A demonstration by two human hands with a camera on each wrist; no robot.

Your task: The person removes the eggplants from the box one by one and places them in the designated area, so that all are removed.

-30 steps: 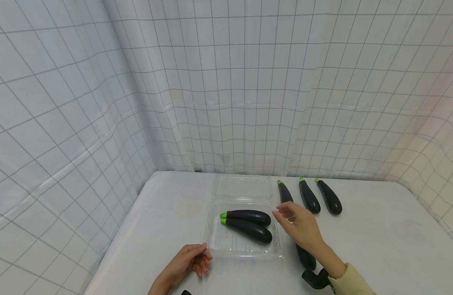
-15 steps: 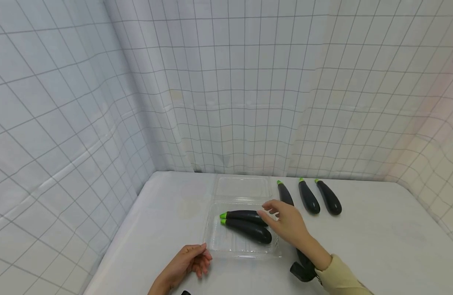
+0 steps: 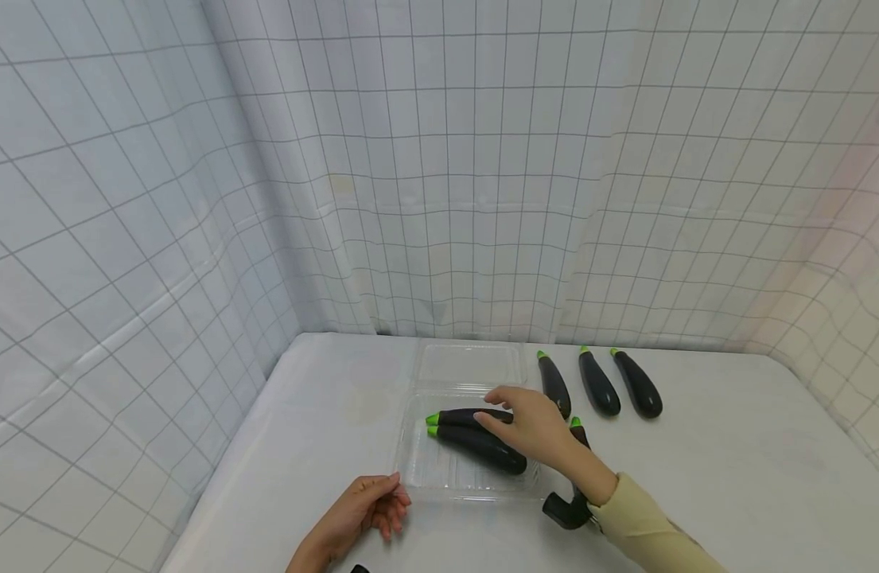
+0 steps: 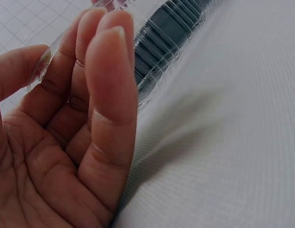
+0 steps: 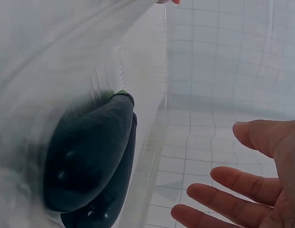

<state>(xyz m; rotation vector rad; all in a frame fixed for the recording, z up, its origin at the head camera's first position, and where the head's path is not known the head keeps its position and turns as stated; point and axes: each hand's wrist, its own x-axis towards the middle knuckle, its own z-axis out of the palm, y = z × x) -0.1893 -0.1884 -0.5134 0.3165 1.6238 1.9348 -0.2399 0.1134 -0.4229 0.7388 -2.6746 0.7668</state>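
My left hand [image 3: 360, 513] pinches the front left corner of a clear plastic clamshell box [image 3: 475, 493] between thumb and fingers; in the left wrist view the thumb [image 4: 19, 66] lies on its rim. Two dark eggplants with bright green stem ends lie side by side in the box: a front eggplant [image 3: 475, 450] and a rear eggplant [image 3: 457, 417]. My right hand [image 3: 528, 426] hovers over their thick ends, fingers apart, and covers part of the rear one. The right wrist view shows the fingers [image 5: 228, 204] holding nothing, apart from the eggplants.
The box's lid [image 3: 471, 364] lies folded back behind it. To the right are a left eggplant [image 3: 554, 384], a middle eggplant [image 3: 599, 382] and a right eggplant [image 3: 637, 383]. Another eggplant [image 3: 579, 432] is partly under my right forearm. Gridded white curtains [image 3: 453, 199] surround the white table.
My right hand has moved left from the box's right edge to above the eggplants in it. The stem end of the eggplant under my forearm has come into sight. My left hand stays put.
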